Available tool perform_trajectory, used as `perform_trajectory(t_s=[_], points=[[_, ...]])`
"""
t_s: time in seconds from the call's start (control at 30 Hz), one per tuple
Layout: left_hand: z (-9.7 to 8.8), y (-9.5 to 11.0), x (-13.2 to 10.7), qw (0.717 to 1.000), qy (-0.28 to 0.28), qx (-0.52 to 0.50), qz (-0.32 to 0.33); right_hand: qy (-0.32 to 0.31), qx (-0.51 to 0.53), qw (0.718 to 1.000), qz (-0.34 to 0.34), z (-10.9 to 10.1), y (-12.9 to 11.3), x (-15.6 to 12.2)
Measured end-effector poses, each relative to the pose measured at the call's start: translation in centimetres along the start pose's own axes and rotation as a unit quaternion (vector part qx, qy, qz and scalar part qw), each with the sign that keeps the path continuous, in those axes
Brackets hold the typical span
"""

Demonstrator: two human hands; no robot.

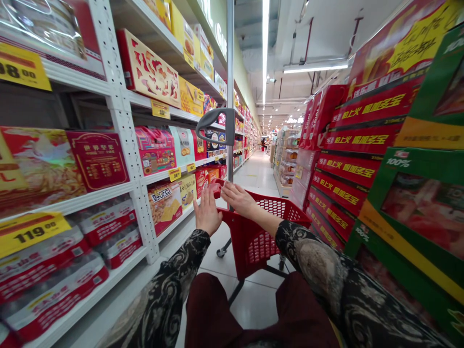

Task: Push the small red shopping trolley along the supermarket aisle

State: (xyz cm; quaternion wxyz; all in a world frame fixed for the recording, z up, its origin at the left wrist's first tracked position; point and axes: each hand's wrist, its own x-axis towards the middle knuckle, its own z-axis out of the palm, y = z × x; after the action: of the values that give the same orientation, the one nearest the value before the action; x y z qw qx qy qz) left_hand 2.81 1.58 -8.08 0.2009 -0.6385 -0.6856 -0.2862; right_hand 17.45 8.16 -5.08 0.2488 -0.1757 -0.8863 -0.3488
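In front of me stands a red plastic shopping cart (253,241) with a perforated basket and wheels below. My left hand (209,212) is raised at the cart's near left corner, palm forward, its fingers stretched upward. Just right of it, my right hand (239,199) reaches across with its fingers straight and close together. Between the fingertips of both hands shows a small red part (216,187), seemingly of the cart; whether the fingers touch it I cannot tell. Above the hands, a grey looped handle (217,126) is fixed to an upright metal pole (230,63).
White shelving (139,212) with boxed foods and yellow price tags lines the left side. Packs of bottled water (54,290) fill its bottom shelf. Stacked red drink cartons (348,164) and green boxes (416,212) rise close on the right. A tiled aisle (252,169) runs ahead.
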Motion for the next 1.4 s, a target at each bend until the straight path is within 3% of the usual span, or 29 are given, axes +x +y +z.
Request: perform_trajectory(t_s=[0.13,0.23,0.43,0.53,0.67,0.8,0.97,1.17,1.3,1.4], points=[[0.5,-0.1,-0.8,0.997,-0.076,0.01,0.016,-0.037,0.017,0.999,-0.034,2.2,-2.2,-3.0],[0.7,-0.3,-0.8,0.994,-0.108,0.018,0.014,-0.026,0.024,0.999,-0.025,1.9,-2.0,-2.7],[0.3,-0.4,0.4,0.998,-0.055,0.021,0.019,0.045,0.017,0.996,0.079,-1.6,1.2,1.7],[-0.1,0.1,0.6,0.998,-0.046,0.017,0.025,0.03,0.01,0.997,0.067,-1.8,1.5,2.1],[0.0,0.0,-0.1,0.997,-0.071,0.025,0.031,-0.003,0.014,1.0,0.022,0.0,0.0,0.2],[0.6,-1.2,-0.7,0.989,-0.127,0.038,0.065,-0.034,0.038,0.998,0.024,1.9,-2.2,-1.9],[0.4,-1.9,-0.4,0.991,-0.094,0.042,0.089,-0.046,0.077,0.993,0.079,2.8,-4.2,-3.2],[-0.3,-1.6,-0.3,0.993,-0.069,0.036,0.087,0.023,0.138,0.98,0.143,4.2,-6.1,-6.7],[-0.3,-1.6,-0.7,0.994,-0.065,0.013,0.081,0.097,0.207,0.94,0.252,5.9,-7.5,-9.9],[-0.4,-1.6,-0.5,0.995,-0.075,0.003,0.069,0.109,0.23,0.92,0.299,6.5,-7.8,-10.6]])
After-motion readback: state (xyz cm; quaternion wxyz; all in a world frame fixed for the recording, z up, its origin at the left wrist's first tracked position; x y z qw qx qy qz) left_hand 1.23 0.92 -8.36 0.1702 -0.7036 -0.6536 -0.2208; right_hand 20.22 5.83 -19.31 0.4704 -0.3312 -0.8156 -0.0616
